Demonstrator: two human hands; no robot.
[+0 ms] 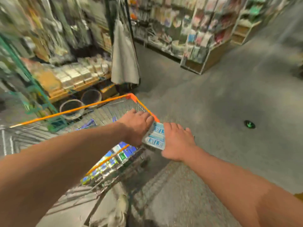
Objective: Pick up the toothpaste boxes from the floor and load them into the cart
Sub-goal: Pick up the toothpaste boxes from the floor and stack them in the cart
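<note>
Both bare arms stretched forward, left hand (136,124) and right hand (177,141) close together, fingers curled, palms down

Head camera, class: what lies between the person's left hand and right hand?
In the head view, a light blue bundle of toothpaste boxes sits between the left hand and right hand, pressed from both sides above the cart's orange rim.

I hold a stack of light-blue boxes (155,136) between my left hand (136,124) and right hand (177,141), palms pressed to its two ends, over the orange rim of the cart (105,99). More blue boxes (114,157) lie in the cart below. Shelves (205,30) blur past across the grey floor (221,95).
</note>
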